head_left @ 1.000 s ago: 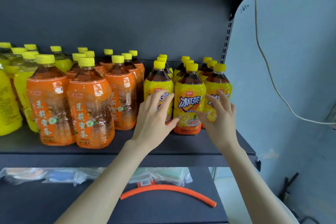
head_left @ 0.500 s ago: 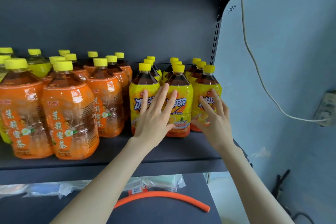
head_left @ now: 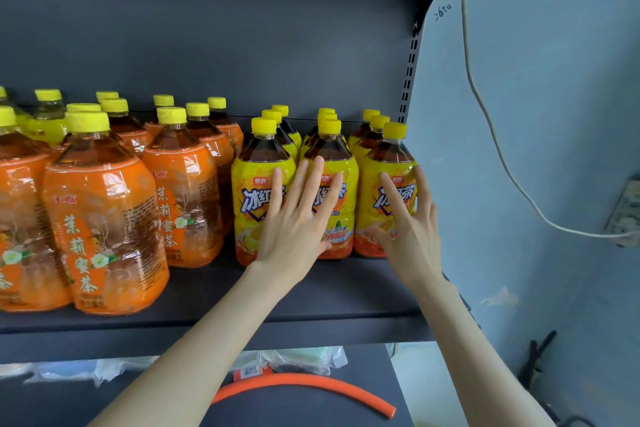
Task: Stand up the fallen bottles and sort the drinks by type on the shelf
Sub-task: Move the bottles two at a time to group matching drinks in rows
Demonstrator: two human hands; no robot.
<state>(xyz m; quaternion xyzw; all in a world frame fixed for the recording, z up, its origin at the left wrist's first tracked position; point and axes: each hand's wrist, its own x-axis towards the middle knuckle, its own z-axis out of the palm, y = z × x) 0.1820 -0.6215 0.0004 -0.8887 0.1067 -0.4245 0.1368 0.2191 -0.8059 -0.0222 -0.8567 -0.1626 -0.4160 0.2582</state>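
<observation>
Since a second earlier, the middle yellow-label bottle [head_left: 348, 215] was pushed level with its row at the right end of the shelf [head_left: 346, 291]. Left hand [head_left: 294, 229] and right hand [head_left: 410, 229] were laid flat against that row — fingers straight, nothing grasped. Bare ledge was left before the front edge.

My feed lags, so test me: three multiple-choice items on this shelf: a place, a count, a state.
1. The yellow-label bottles stand where, against the orange-label bottles? A right of them; B left of them; C one level below.
2. Front-row yellow-label bottles: A two; B three; C five.
3. The left hand is: A flat against bottles; B gripping a cap; C hanging idle.
Key: 1A, they fill the right end of the shelf; 2B, three caps lead three files; 3A, it lies flat across two labels.
</observation>
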